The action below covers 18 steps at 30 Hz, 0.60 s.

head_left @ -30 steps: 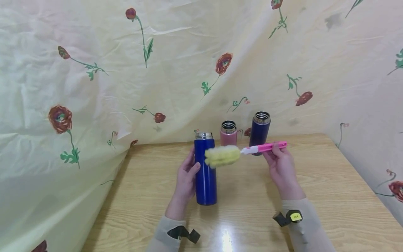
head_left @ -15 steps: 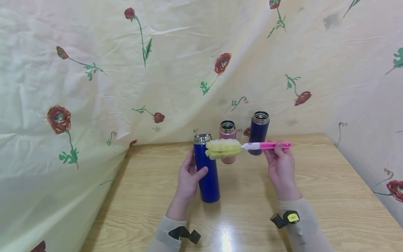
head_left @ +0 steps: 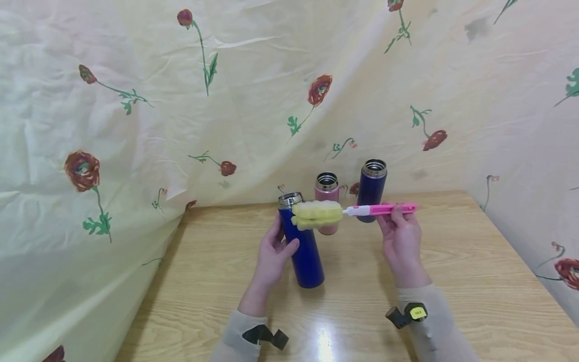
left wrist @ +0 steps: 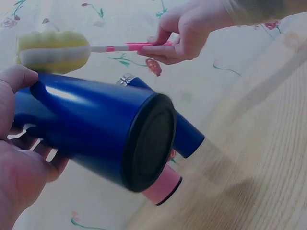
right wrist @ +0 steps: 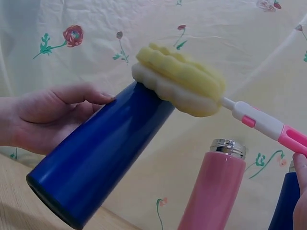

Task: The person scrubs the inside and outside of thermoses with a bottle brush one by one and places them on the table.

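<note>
My left hand (head_left: 273, 255) grips a tall blue thermos bottle (head_left: 307, 259), thumb across its front, its uncapped metal neck leaning left. In the left wrist view the bottle's black base (left wrist: 151, 143) is lifted off the table. My right hand (head_left: 401, 241) pinches the pink handle (head_left: 391, 209) of a bottle brush, held level. The brush's yellow and white sponge head (head_left: 318, 215) overlaps the blue bottle's upper part in the head view. In the right wrist view the sponge (right wrist: 180, 81) covers the bottle's mouth from sight; whether they touch I cannot tell.
Behind the brush stand an uncapped pink thermos (head_left: 327, 193) and an uncapped dark blue thermos (head_left: 373, 188), near the back edge of the wooden table (head_left: 212, 251). A floral cloth (head_left: 253, 100) hangs behind and along the sides.
The blue bottle has tilted, its base swinging to the right and its neck staying left. The brush has risen slightly and turned level; its sponge looks less blurred now.
</note>
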Each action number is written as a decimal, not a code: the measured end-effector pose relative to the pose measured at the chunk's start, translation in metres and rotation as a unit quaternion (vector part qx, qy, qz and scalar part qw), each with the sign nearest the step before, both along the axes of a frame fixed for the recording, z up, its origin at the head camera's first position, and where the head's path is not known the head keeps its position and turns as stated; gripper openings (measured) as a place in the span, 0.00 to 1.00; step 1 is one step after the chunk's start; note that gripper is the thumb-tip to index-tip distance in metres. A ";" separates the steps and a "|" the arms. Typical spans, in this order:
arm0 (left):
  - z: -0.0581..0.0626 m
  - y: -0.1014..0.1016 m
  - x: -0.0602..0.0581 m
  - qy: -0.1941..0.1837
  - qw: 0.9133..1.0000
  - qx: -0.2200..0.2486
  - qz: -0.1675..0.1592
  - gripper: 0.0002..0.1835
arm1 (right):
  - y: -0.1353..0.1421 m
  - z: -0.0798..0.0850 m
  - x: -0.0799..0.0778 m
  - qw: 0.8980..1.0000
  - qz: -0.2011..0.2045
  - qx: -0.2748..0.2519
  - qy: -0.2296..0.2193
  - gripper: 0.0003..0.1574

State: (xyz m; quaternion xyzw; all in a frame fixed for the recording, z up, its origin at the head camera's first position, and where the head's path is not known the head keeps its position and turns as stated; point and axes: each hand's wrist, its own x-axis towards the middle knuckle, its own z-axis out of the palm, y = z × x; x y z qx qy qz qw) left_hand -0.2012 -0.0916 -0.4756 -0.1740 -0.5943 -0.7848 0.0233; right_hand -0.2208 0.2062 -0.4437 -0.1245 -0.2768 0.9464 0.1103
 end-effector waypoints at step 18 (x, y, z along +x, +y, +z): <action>0.000 0.004 0.001 -0.030 0.997 0.019 0.062 0.53 | 0.004 0.006 0.003 0.997 0.001 -0.077 0.004 0.05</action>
